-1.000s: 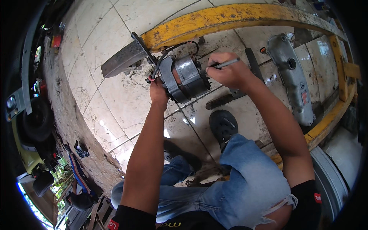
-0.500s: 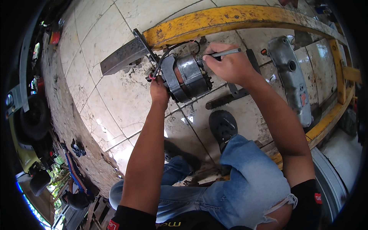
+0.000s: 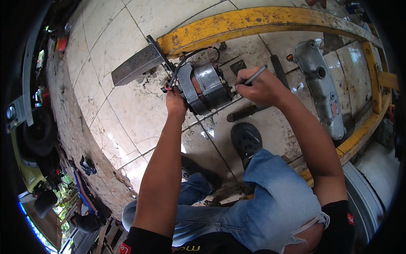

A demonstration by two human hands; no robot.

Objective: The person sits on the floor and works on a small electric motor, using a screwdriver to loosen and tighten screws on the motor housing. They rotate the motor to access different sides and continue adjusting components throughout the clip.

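Note:
A metal alternator with a copper-coloured band of windings lies in front of me. My left hand is closed on its left end, beside a black cable with red wires; most of those fingers are hidden. Close to the alternator's right end, my right hand is closed round a slim grey pen-shaped tool. The tool's upper end sticks out above the fist. Its tip is hard to make out near the terminals, so I cannot tell whether it touches.
A worn yellow metal frame runs along the far side and down the right. A grey angled metal piece adjoins its left end. To the right lies a silver engine cover. Dark metal bars lie on the tiles near my shoe.
My right hand has shifted nearer to me along the alternator's right end, and the tool now slants more steeply. The left hand keeps its hold.

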